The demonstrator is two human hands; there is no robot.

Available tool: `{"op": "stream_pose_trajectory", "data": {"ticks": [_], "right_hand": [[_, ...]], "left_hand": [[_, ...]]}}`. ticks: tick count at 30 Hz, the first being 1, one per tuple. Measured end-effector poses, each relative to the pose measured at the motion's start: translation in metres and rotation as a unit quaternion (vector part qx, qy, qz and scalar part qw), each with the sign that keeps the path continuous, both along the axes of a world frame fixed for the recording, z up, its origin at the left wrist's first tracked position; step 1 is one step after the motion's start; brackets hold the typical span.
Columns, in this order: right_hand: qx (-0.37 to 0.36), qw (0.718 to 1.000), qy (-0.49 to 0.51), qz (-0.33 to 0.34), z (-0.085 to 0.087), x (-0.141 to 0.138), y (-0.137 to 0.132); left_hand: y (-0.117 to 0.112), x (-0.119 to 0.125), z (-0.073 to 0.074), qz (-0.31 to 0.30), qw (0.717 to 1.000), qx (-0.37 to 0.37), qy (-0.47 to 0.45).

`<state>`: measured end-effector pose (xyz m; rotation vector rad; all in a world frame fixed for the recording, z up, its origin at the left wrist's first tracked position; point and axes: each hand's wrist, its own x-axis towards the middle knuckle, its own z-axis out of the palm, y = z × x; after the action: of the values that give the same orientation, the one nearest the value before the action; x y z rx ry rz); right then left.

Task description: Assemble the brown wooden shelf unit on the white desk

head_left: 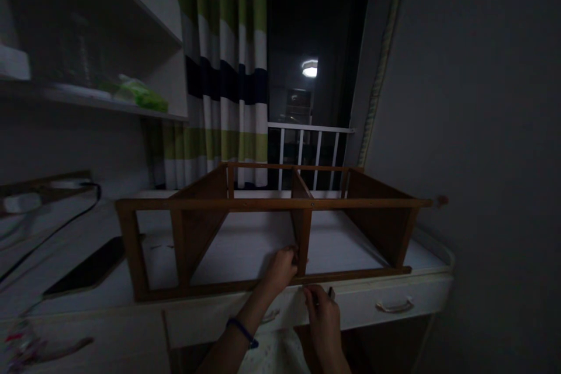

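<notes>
A brown wooden rack (245,204) lies on its side on the white desk, with upright panels and a middle divider (302,239). My left hand (283,269), with a dark blue band on the wrist, is closed around the lower end of that divider's front post. Just right of it, my right hand (323,310) is closed in a pinch close to the rack's lower front rail (350,274). A small dark end (332,293) sticks up from the right hand; what it belongs to is hidden by the fingers.
On the desk's left lies a flat black phone-like slab (90,266) near a dark cable (52,234). White drawers (394,304) sit beneath the desktop. A white shelf (131,106) overhangs at left. Behind are a striped curtain (228,70) and a window; a wall stands at right.
</notes>
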<state>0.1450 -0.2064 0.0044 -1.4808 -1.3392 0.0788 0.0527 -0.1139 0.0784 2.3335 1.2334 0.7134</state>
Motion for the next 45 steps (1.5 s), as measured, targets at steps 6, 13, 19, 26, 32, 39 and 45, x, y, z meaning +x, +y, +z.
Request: {"op": "stream_pose_trajectory", "data": {"ticks": [6, 13, 19, 26, 32, 39, 45], "right_hand": [[-0.017, 0.999, -0.032, -0.009, -0.004, 0.003, 0.003], [-0.024, 0.999, -0.031, 0.004, -0.007, 0.006, 0.004], [-0.030, 0.998, -0.055, 0.006, -0.008, 0.008, 0.005], [-0.011, 0.997, -0.081, -0.005, -0.010, 0.007, 0.006], [-0.014, 0.997, -0.082, -0.008, -0.008, 0.005, 0.006], [-0.016, 0.996, -0.092, -0.008, -0.006, 0.004, 0.004], [-0.025, 0.994, -0.105, -0.007, -0.008, 0.006, 0.005]], "left_hand": [[0.005, -0.002, -0.008, -0.041, 0.996, 0.017, -0.072], [0.004, -0.003, -0.009, -0.024, 0.994, 0.011, -0.107], [0.006, -0.002, -0.011, -0.033, 0.992, 0.003, -0.120], [0.016, 0.001, -0.021, -0.050, 0.990, 0.010, -0.131], [0.019, 0.002, -0.026, -0.062, 0.988, 0.020, -0.142], [0.019, 0.003, -0.023, -0.063, 0.987, 0.010, -0.150], [0.019, 0.003, -0.023, -0.059, 0.986, 0.002, -0.154]]}}
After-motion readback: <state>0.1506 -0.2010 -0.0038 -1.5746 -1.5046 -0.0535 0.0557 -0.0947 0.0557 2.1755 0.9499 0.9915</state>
